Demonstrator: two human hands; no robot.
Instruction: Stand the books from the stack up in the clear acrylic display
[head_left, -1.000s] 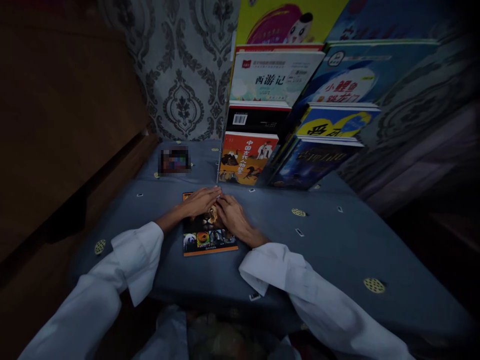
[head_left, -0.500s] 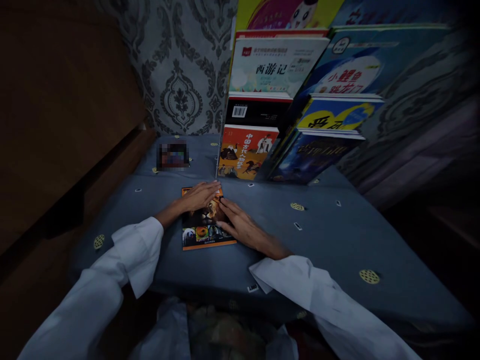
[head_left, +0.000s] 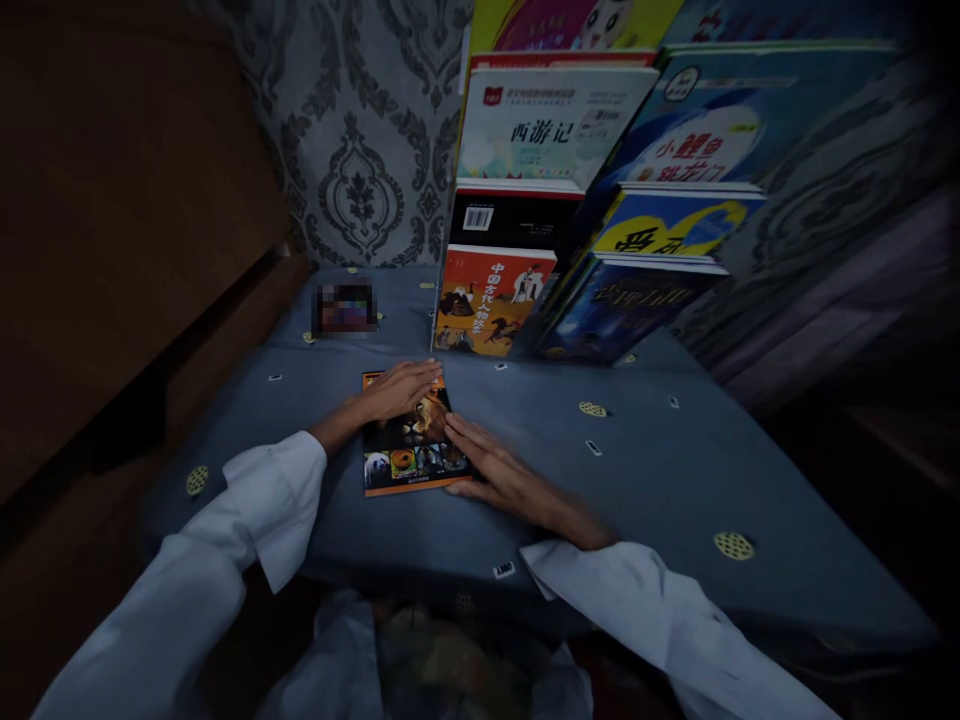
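A closed book [head_left: 416, 462] with a lion, a panda and other animals on its black-and-orange cover lies flat on the table. Across its upper part rests my left hand [head_left: 397, 388], palm down with fingers stretched out, hiding the top of the cover. My right hand [head_left: 499, 465] touches the book's right edge. Its fingers are extended over the cover's side, and the thumb sits apart near the lower right corner. Neither hand grips the book.
Upright books stand in tiers behind, among them an orange-red one [head_left: 491, 300], a white one [head_left: 551, 130] and a dark blue one [head_left: 637, 305]. A pixelated item [head_left: 344, 308] lies at the back left. A blue patterned cloth [head_left: 645, 480] covers the table. Brown wooden furniture [head_left: 127, 220] borders the left.
My right hand has slid down and to the right along the book, uncovering more of its lower right pictures. My left hand has stayed in place on top.
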